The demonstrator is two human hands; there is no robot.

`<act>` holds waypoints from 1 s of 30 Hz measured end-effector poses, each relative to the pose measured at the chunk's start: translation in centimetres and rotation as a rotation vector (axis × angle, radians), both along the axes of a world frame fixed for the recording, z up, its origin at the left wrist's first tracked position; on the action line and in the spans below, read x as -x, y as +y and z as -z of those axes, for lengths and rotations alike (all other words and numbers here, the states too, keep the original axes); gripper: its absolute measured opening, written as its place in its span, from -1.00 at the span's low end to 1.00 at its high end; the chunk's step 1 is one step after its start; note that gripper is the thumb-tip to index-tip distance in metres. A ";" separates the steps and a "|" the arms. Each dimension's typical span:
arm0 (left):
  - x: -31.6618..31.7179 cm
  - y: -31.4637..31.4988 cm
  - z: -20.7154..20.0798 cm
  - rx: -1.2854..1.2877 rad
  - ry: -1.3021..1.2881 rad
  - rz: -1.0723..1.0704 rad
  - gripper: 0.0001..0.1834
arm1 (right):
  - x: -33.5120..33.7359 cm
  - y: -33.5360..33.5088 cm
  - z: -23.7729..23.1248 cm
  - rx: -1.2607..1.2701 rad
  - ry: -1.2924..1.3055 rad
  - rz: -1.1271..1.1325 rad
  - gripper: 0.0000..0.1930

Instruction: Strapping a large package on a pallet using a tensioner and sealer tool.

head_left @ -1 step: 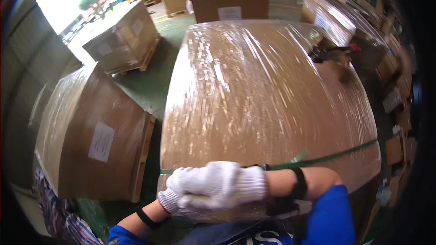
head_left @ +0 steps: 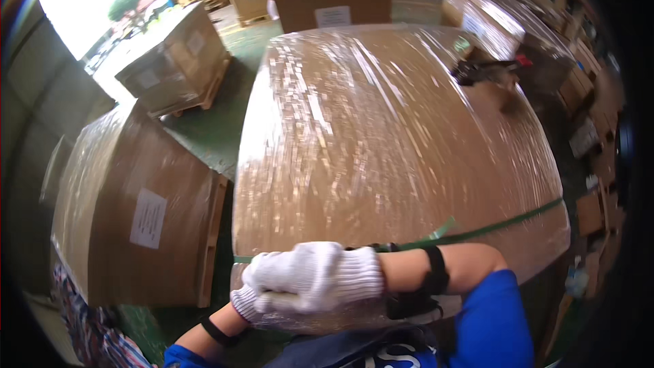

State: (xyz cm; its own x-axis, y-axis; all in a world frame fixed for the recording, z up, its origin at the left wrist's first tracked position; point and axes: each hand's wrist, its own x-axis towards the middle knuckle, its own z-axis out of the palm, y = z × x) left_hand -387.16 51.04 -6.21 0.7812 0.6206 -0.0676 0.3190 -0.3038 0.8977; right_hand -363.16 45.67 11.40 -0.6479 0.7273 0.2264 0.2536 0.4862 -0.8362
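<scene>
A bright daylit opening (head_left: 75, 13) stands beside a dull grey wall (head_left: 34, 78) and green floor (head_left: 208, 129).

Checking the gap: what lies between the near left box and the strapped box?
In the head view, green floor, plus the pallet under the near left box.

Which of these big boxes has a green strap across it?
The wrapped box front and centre: the green strap crosses its near end. None shows on the other boxes.

Gloved right grip (head_left: 300, 269) over left grip (head_left: 283, 301), right forearm (head_left: 406, 268) nearly level
</scene>
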 end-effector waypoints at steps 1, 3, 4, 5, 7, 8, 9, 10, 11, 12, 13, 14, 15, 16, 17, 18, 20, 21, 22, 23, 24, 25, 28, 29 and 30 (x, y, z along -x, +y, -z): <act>-0.9 0.2 -1.3 0.013 -0.002 0.055 -0.60 | -0.7 -1.0 -0.5 -0.029 0.088 0.039 -0.70; -3.3 -0.7 -8.3 -0.514 0.359 0.171 -0.61 | -3.3 -2.4 -3.0 -0.056 0.122 -0.005 -0.73; -4.6 -0.7 -10.0 -0.777 0.505 0.254 -0.62 | -5.1 -3.1 -3.9 -0.040 0.046 -0.026 -0.75; -5.3 -1.0 -11.1 -0.821 0.432 0.232 -0.60 | -6.5 -4.3 -3.3 -0.049 0.119 0.019 -0.77; -5.8 -1.3 -10.7 -0.828 0.497 0.215 -0.54 | -10.6 -6.2 -2.3 0.110 0.378 -0.069 -0.84; -6.0 -1.6 -11.4 -0.822 0.490 0.219 -0.52 | -12.7 -7.4 -2.3 0.184 0.448 -0.067 -0.85; -6.0 -1.9 -11.7 -0.816 0.513 0.231 -0.49 | -14.0 -8.6 -1.8 0.183 0.495 -0.040 -0.85; -6.0 -2.0 -11.5 -0.822 0.517 0.207 -0.49 | -14.5 -9.7 -1.3 0.182 0.542 -0.005 -0.85; -5.8 -1.9 -10.9 -0.796 0.511 0.229 -0.48 | -14.1 -10.3 -1.5 0.162 0.535 0.035 -0.84; -5.6 -2.1 -10.6 -0.768 0.505 0.252 -0.46 | -13.5 -10.1 -1.1 0.130 0.580 0.041 -0.73; -5.3 -2.6 -10.5 -0.770 0.506 0.247 -0.46 | -13.0 -9.9 -0.8 0.196 0.567 0.061 -0.65; -5.3 -2.6 -10.5 -0.781 0.517 0.249 -0.46 | -12.7 -9.8 -0.5 0.255 0.550 0.101 -0.56; -5.3 -2.9 -10.4 -0.784 0.538 0.236 -0.46 | -13.8 -9.7 0.9 0.120 0.330 0.144 -0.40; -5.0 -3.0 -10.4 -0.780 0.533 0.237 -0.46 | -14.7 -9.9 1.3 -0.035 0.048 0.254 -0.42; -5.0 -3.1 -10.3 -0.779 0.529 0.223 -0.47 | -15.8 -10.1 1.2 0.026 -0.470 0.267 -0.46; -4.8 -3.1 -10.1 -0.775 0.525 0.206 -0.47 | -16.7 -11.6 3.3 -0.116 -0.769 0.410 -0.55; -5.1 -2.5 -9.6 -0.811 0.432 0.205 -0.49 | -19.2 -13.9 7.2 -0.203 -1.064 0.545 -0.62; -5.0 -2.4 -9.3 -0.826 0.413 0.199 -0.49 | -19.4 -14.6 7.9 -0.196 -1.083 0.649 -0.59; -5.0 -2.1 -9.0 -0.830 0.393 0.200 -0.49 | -19.3 -15.0 8.2 -0.270 -1.050 0.716 -0.60; -4.9 -1.7 -9.0 -0.825 0.419 0.207 -0.49 | -19.7 -15.1 9.1 -0.376 -0.923 0.765 -0.62; -4.6 -1.5 -8.9 -0.814 0.454 0.210 -0.49 | -19.0 -14.9 8.3 -0.691 -1.000 0.765 -0.64; -4.8 -1.7 -9.3 -0.768 0.497 0.184 -0.49 | -18.5 -15.1 8.4 -0.665 -1.064 0.801 -0.65; -5.9 -2.0 -10.5 -0.671 0.594 0.110 -0.49 | -19.2 -16.0 9.4 -0.360 -1.287 0.847 -0.67; -6.1 -2.2 -10.8 -0.666 0.591 0.115 -0.50 | -19.9 -16.2 10.1 -0.334 -1.294 0.838 -0.72; -6.1 -2.2 -10.6 -0.652 0.587 0.126 -0.50 | -20.1 -16.5 10.4 -0.306 -1.299 0.825 -0.76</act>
State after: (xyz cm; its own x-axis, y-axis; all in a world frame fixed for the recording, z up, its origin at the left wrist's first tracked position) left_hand -381.11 48.84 4.36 0.7969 0.5872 -0.1419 0.6033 -0.7620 0.2353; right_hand -343.09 29.20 0.98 0.0294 0.9983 0.0507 0.9652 -0.0415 0.2581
